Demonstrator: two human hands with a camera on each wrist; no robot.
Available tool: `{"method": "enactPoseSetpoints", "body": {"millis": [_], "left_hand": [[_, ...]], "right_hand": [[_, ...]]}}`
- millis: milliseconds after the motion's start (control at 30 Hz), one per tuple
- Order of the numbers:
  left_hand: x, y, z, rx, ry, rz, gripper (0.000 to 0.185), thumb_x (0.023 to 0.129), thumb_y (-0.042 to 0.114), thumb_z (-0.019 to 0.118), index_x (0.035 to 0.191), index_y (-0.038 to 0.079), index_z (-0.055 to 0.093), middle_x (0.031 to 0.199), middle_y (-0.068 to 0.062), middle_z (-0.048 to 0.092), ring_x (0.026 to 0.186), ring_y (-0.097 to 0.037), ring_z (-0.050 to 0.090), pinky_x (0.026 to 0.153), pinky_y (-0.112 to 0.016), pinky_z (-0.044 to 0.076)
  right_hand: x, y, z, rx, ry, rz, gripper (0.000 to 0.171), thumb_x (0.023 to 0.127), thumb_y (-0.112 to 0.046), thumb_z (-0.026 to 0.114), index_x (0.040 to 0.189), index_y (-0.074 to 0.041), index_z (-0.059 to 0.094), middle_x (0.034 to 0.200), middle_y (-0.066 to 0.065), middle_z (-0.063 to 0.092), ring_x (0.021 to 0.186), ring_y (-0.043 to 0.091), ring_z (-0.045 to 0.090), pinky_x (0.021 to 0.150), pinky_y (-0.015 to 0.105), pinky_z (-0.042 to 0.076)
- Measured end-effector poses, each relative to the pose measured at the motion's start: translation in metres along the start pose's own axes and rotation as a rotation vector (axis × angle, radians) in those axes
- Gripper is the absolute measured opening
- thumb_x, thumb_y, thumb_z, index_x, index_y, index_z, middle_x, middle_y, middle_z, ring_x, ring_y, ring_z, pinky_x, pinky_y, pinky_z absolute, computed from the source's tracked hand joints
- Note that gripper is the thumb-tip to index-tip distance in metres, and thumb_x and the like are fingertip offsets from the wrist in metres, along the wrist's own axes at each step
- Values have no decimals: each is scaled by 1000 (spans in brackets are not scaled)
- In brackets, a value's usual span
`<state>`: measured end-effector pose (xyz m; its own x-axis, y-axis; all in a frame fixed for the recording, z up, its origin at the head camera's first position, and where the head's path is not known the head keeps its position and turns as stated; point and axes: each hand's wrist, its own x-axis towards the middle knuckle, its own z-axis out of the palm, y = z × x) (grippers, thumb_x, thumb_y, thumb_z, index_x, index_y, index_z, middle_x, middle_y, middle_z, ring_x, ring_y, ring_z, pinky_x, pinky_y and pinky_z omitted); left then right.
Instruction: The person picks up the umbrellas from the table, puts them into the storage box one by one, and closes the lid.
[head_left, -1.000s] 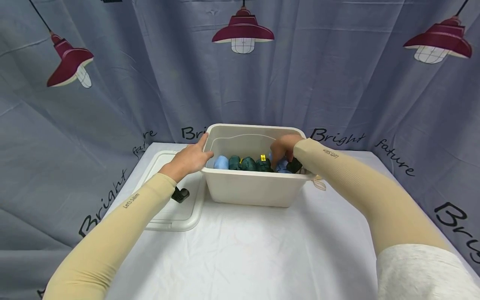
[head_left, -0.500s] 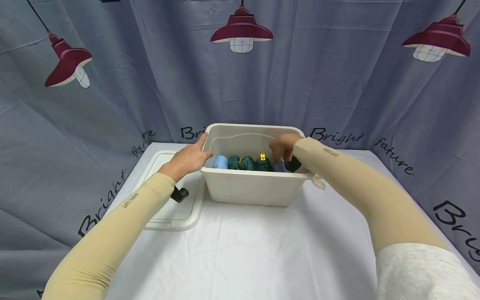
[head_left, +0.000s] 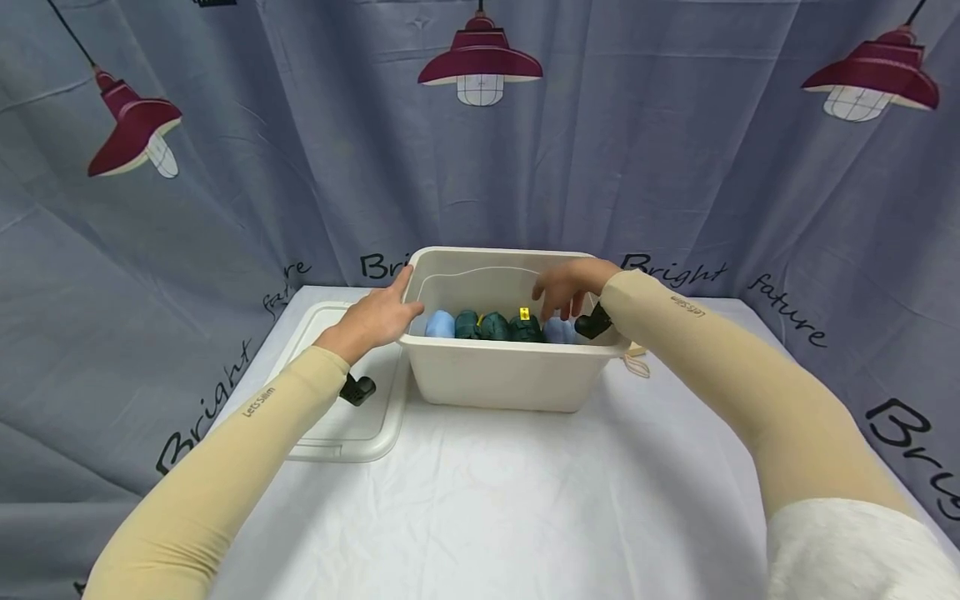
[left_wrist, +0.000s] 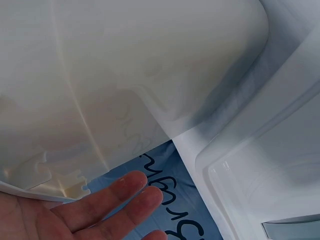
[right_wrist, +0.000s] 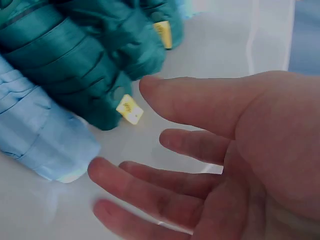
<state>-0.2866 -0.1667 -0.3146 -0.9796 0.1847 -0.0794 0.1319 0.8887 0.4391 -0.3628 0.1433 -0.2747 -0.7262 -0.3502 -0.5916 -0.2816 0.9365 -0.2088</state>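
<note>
In the head view, a white plastic bin (head_left: 498, 377) holds a row of rolled, shiny fabric bundles. Dark green bundles (head_left: 526, 328) lie in the middle, with a light blue bundle (head_left: 440, 324) at the left end and another blue bundle (head_left: 558, 332) at the right. My right hand (head_left: 572, 283) hovers inside the bin above the right blue bundle, its spread fingers holding nothing. The right wrist view shows snap buttons and yellow tags (right_wrist: 130, 109) on the green rolls. My left hand (head_left: 375, 320) rests at the bin's left rim, straight fingers along the outer wall.
A white lid (head_left: 375, 427) lies flat on the white-covered table (head_left: 487, 508), left of the bin. Beige loops (head_left: 637, 367) show beside the bin's right end. A grey-blue curtain (head_left: 337, 167) printed with red lamps hangs close behind.
My right hand has let go of the blue bundle, now lower at the row's right end, and has risen a little with fingers spreading. The left hand stays at the rim.
</note>
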Motion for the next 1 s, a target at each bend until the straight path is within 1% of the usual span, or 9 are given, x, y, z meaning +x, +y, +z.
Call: {"method": "enactPoseSetpoints", "body": {"millis": [100,233,367,433,567,700,867,1000], "left_hand": [[0,0,0,0,-5,-1,76,102,48,38,164,30,-3,94,-13,67,86,-31,64,82,-48,48],[0,1,0,1,-5,-2,76,101,48,38,164,29,-2,92,-10,66,85,-29,64,81,-47,48],[0,1,0,1,-5,-2,77,101,48,37,164,29,-3,91,-11,66,81,-29,64,77,-45,48],[0,1,0,1,-3,0,76,101,48,37,164,29,-3,92,-11,66,81,-29,63,76,-45,47],[-1,1,0,-1,8,5,76,101,47,38,164,29,-1,96,-11,66,85,-29,64,79,-46,48],[-2,0,-1,-11,5,4,76,101,47,38,164,30,-2,96,-11,66,85,-29,63,78,-46,48],[-2,1,-1,-11,-8,5,76,101,47,37,163,30,-4,88,-12,64,75,-28,61,71,-43,46],[-3,2,0,-5,0,9,76,101,47,37,163,30,-3,89,-11,65,76,-27,62,71,-43,46]], "right_hand": [[-4,2,-3,-5,27,-21,68,97,-23,65,155,-2,36,149,21,47,118,34,63,99,47,52],[-9,6,-8,-3,61,-48,67,99,-24,63,155,-2,35,147,23,48,125,36,58,104,52,47],[-16,13,-11,28,101,-59,64,99,-23,62,154,-2,37,145,24,50,128,39,55,106,54,45],[-19,17,-13,29,144,-68,62,99,-22,63,153,-2,40,143,24,53,128,39,56,106,55,44],[-28,24,-15,25,255,-100,58,97,-18,65,149,-2,46,140,26,55,125,40,56,106,57,43],[-38,31,-17,59,354,-107,55,97,-17,64,148,-4,48,140,27,54,125,42,54,105,59,44],[-48,43,-20,88,443,-111,56,98,-18,62,150,-6,47,143,28,53,129,43,52,102,58,45],[-55,53,-21,137,498,-93,56,98,-18,62,150,-7,46,144,28,51,131,44,50,102,58,45]]}}
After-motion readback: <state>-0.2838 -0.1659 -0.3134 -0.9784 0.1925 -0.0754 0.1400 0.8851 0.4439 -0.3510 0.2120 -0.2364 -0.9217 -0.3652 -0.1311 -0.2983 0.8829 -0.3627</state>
